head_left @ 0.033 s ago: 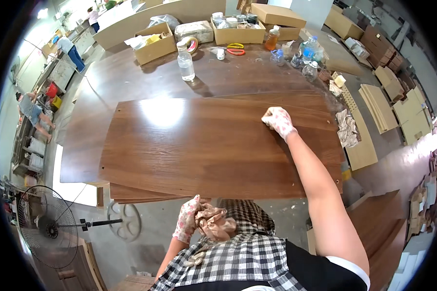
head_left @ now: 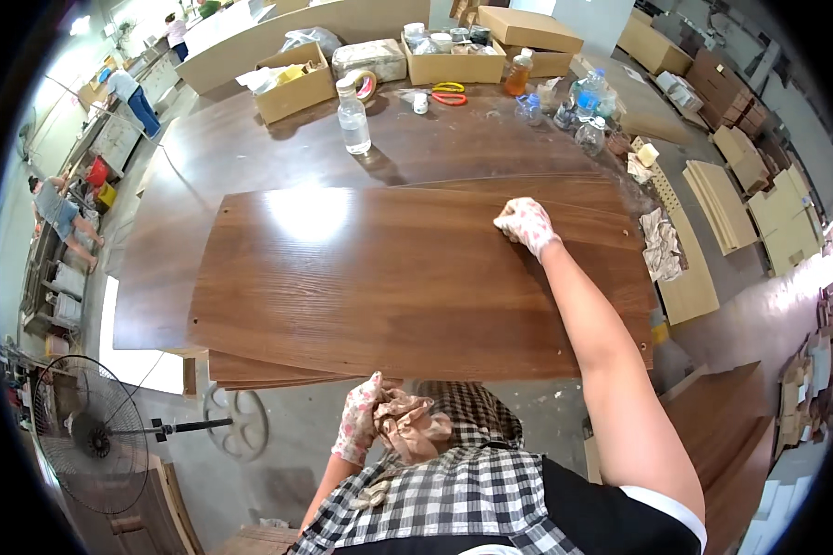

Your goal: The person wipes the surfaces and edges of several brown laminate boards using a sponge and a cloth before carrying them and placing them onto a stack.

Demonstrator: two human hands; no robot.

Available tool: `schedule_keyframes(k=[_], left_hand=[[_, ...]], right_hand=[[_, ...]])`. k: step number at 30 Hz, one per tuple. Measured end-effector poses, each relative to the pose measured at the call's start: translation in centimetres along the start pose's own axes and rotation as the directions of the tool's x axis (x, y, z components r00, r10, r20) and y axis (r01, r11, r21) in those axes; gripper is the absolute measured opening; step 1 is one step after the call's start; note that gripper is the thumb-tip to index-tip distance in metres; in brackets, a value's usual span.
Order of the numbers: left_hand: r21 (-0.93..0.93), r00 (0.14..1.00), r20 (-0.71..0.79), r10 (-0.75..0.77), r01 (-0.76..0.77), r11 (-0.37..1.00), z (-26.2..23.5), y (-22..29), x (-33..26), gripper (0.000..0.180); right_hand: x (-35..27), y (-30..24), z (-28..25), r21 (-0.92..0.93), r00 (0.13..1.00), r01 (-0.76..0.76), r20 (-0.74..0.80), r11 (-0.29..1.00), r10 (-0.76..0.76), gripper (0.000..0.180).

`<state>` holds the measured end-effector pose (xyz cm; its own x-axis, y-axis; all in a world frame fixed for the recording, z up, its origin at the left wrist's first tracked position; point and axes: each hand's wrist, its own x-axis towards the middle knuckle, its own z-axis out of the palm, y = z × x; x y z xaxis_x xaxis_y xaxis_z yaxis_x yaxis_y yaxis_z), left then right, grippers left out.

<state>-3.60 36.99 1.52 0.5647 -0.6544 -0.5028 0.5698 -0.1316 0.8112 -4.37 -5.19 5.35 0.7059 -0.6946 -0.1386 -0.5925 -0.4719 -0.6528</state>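
Observation:
A brown wood-grain panel (head_left: 379,277) lies on top of other panels of the same kind, with small holes near its ends. My right hand (head_left: 526,225), in a flower-patterned glove, is closed with its knuckles up over the panel's far right part. What its fingers hold, if anything, is hidden. Close to my body, just off the panel's near edge, my left hand (head_left: 356,418) in a matching glove grips a crumpled light-brown rag (head_left: 412,425). The rag hangs in front of my checked apron.
On the table (head_left: 194,166) behind the panels stand a clear bottle (head_left: 353,118), a tape roll (head_left: 365,87), scissors (head_left: 450,93), open cardboard boxes (head_left: 453,67) and several bottles at the right. A fan (head_left: 93,433) stands at the lower left. Other people are far off at the left.
My right hand has shifted slightly away from me and to the left over the panel. My left hand and the rag stay nearly where they were.

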Motion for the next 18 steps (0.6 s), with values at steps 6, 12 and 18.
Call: schedule_keyframes(k=[6,12,18], left_hand=[[0.003,0.994,-0.097,0.049,-0.049,0.999,-0.2,-1.3,0.5,0.042],[0.031,0.993,-0.111,0.026,-0.023,0.999,-1.2,-1.8,1.1,0.041],[0.059,0.994,-0.105,-0.030,0.037,0.998,-0.9,-0.2,0.4,0.036]], right_hand=[[3.4,-3.0,-0.1,0.210,0.955,-0.063,0.295,0.976,-0.002,0.017],[4.0,-2.6,0.5,0.236,0.943,-0.118,0.331,0.965,0.034,0.015],[2.8,-1.8,-1.7,0.183,0.923,-0.254,0.340,0.950,0.182,0.013]])
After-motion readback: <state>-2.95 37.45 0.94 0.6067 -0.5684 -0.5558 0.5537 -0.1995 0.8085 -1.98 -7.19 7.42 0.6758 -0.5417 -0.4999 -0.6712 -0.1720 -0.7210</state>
